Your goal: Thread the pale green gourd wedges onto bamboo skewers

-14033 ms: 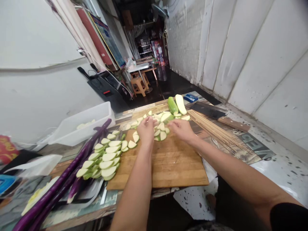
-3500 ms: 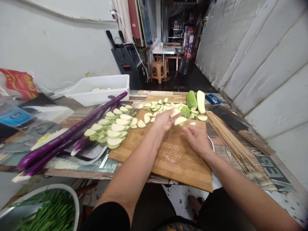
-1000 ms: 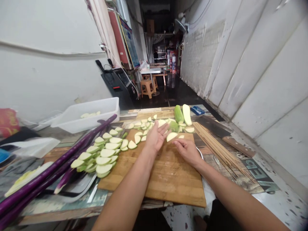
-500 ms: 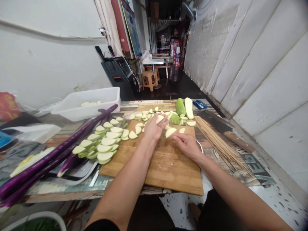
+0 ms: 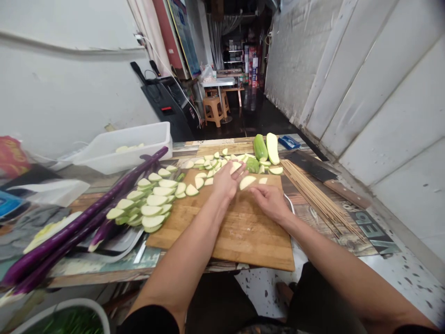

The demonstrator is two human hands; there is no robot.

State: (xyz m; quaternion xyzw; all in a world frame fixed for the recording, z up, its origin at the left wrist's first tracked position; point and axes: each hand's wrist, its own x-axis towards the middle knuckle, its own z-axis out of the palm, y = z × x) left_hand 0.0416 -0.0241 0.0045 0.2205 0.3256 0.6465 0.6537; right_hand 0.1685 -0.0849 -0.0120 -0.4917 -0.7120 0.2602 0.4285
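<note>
My left hand (image 5: 227, 180) lies over the far part of the wooden cutting board (image 5: 243, 236), fingers stretched out towards loose pale green slices (image 5: 212, 166). My right hand (image 5: 269, 202) rests on the board with fingers curled, pinched near one slice (image 5: 246, 182); whether it grips the slice or a thin stick is unclear. A neat heap of slices (image 5: 155, 204) sits at the board's left edge. Two uncut green halves (image 5: 266, 147) lie at the far end.
Long purple eggplants (image 5: 86, 218) lie on the left over a metal tray (image 5: 118, 241). A white tub (image 5: 123, 146) stands behind them. Bamboo skewers (image 5: 313, 195) and a cleaver (image 5: 323, 174) lie on the right. A bowl of greens (image 5: 66, 320) sits below left.
The view shifted slightly. My left hand stayed spread over the far slices and edged a little away from me; my right hand kept its curled pose beside the single slice.
</note>
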